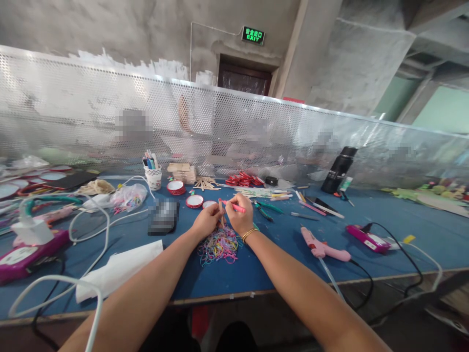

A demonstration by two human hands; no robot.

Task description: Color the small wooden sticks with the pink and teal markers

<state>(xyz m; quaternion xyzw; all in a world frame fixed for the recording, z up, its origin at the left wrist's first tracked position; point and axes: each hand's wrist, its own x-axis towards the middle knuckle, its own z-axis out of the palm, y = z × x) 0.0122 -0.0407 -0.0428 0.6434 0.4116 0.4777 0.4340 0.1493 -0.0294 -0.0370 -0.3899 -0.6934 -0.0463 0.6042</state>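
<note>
In the head view, my left hand is closed on a narrow wooden craft stick, held upright. My right hand grips a pink marker, its front end at the stick's upper part. Just under both hands lies a tangled heap of multicoloured cords. Behind my hands are a round red-rimmed tin with a white face and another like it, partly hidden by my left hand. Green-handled pliers rest to the right of my right hand.
A pink glue gun and purple power strip lie right. A phone, white paper and looping white cable occupy the left. Behind stand a pen cup, loose wooden sticks, a black flask and a perforated metal screen.
</note>
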